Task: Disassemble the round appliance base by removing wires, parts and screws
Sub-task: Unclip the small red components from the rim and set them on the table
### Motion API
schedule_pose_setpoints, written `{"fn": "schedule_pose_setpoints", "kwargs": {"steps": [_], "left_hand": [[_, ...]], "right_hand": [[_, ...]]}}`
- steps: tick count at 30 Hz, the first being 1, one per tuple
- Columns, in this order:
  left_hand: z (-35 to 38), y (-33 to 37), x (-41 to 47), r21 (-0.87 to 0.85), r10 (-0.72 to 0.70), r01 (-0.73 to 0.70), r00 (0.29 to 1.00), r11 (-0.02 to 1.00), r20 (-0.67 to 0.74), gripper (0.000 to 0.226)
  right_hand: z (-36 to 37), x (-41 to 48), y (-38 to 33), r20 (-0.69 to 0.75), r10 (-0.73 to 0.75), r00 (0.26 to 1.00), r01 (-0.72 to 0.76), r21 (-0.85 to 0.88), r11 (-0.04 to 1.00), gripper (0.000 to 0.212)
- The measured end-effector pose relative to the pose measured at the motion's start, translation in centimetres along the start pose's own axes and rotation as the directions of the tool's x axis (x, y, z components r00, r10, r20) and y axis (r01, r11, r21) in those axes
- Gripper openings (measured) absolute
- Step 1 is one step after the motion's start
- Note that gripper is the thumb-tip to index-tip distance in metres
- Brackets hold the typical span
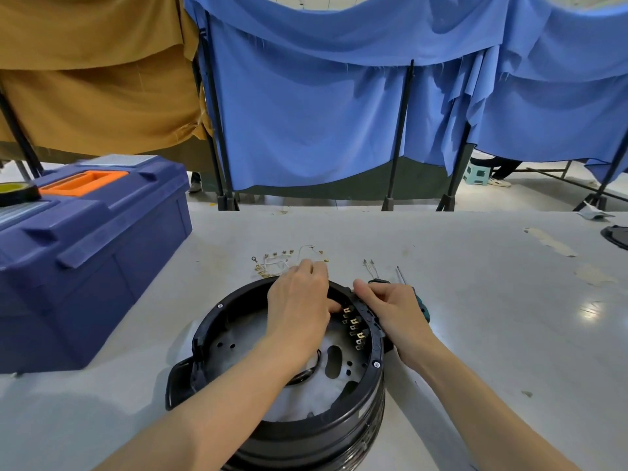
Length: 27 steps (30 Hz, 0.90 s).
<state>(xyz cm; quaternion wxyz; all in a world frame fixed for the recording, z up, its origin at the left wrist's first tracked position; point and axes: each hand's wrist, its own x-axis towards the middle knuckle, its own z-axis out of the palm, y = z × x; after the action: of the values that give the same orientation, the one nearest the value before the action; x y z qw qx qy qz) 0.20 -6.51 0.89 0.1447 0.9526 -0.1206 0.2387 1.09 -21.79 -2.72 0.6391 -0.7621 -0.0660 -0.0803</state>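
At the near middle of the bench (475,300), the right hand (390,307) gripped the round appliance base (339,426) by its far-right rim, while the left hand (299,300) reached onto its brass terminals (355,329), grip hidden.

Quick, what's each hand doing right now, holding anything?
Left hand: fingers curled at the brass terminals; grip cannot be told.
Right hand: grips the round black plastic appliance base at its rim.
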Motion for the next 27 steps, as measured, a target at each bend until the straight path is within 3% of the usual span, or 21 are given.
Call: {"fn": "schedule_pose_setpoints", "kwargs": {"steps": [4, 9, 14, 18, 21, 24, 27], "left_hand": [[0.5, -0.5, 0.3, 0.023, 0.154, -0.154, 0.988, 0.988, 0.010, 0.045], [1.2, -0.5, 0.5, -0.014, 0.215, -0.214, 0.972, 0.977, 0.096, 0.033], [2.0, -0.1, 0.4, 0.197, 0.255, -0.269, 0.963, 0.943, 0.092, 0.026], [2.0, -0.2, 0.5, 0.233, 0.265, -0.273, 0.962, 0.933, 0.066, 0.033], [2.0, -0.3, 0.5, 0.202, 0.262, -0.272, 0.962, 0.941, 0.075, 0.034], [1.9, -0.7, 0.5, 0.155, 0.286, -0.298, 0.953, 0.942, 0.095, 0.038], [1.4, -1.5, 0.6, 0.005, 0.314, -0.317, 0.942, 0.948, 0.114, 0.035]], "right_hand": [[-0.2, 0.3, 0.1, 0.004, -0.101, 0.995, 0.101, -0.144, 0.984, 0.040], [-2.6, 0.4, -0.1, 0.246, 0.071, 0.967, -0.079, 0.026, 0.996, 0.018], [-2.0, 0.4, -0.1, 0.165, 0.034, 0.986, -0.033, -0.004, 0.999, 0.021], [-1.9, 0.5, -0.5, 0.157, 0.054, 0.986, -0.057, 0.016, 0.998, 0.023], [-2.4, 0.6, -0.7, 0.099, 0.087, 0.991, -0.096, 0.084, 0.992, 0.019], [-3.7, 0.9, -1.1, -0.057, 0.116, 0.992, -0.102, 0.206, 0.973, 0.012], [-5.7, 1.2, -1.3, -0.192, 0.114, 0.975, -0.093, 0.114, 0.989, 0.005]]}}
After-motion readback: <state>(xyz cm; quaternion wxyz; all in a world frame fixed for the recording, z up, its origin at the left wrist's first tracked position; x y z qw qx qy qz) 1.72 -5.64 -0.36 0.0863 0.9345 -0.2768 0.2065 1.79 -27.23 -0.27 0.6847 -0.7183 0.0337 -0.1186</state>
